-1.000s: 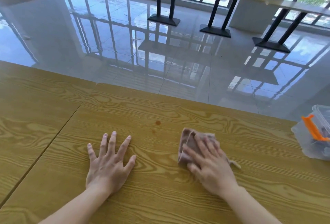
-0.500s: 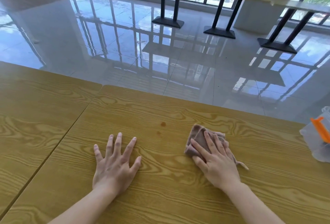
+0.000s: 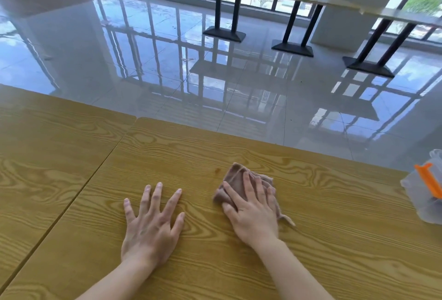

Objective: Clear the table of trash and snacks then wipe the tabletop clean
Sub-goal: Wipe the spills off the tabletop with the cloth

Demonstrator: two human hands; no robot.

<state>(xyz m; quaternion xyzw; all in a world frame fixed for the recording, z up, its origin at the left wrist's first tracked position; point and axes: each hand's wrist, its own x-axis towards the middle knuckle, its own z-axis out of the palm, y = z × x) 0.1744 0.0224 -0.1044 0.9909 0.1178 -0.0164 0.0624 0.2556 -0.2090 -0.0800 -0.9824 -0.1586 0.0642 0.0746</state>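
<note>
A brown cloth (image 3: 235, 179) lies crumpled on the wooden table (image 3: 334, 204). My right hand (image 3: 252, 211) presses flat on top of it, fingers spread over the fabric. A small reddish stain (image 3: 217, 169) marks the wood just left of the cloth's far corner. My left hand (image 3: 153, 223) rests flat on the tabletop to the left, fingers apart, holding nothing.
A clear plastic container with an orange clip (image 3: 428, 185) stands at the table's right edge. A seam (image 3: 79, 187) divides this table from a second one on the left. Beyond the far edge is glossy tiled floor with black-legged counters (image 3: 294, 22).
My right hand has slid the cloth to the left and slightly away, closer to the stain. The left hand has stayed planted on the wood.
</note>
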